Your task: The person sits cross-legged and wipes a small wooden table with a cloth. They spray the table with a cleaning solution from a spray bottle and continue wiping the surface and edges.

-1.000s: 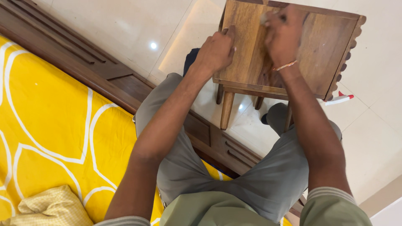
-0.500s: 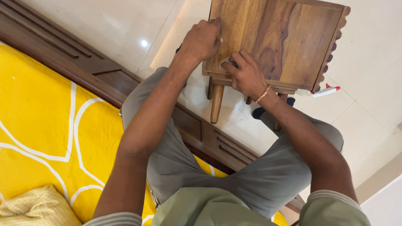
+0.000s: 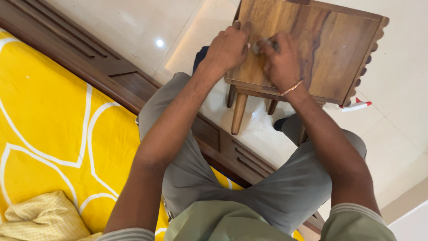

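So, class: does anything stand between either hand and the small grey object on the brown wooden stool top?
Nothing visible does. The left hand and right hand both meet the small grey object on the brown wooden stool.

Both arms outstretched, left hand (image 3: 228, 47) and right hand (image 3: 281, 60) close together, fingers curled.

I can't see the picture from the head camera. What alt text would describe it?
Seen from above, a seated person's left hand and right hand meet on a small wooden table, the right hand apparently holding a small grey object. A yellow patterned bedsheet lies to the left.
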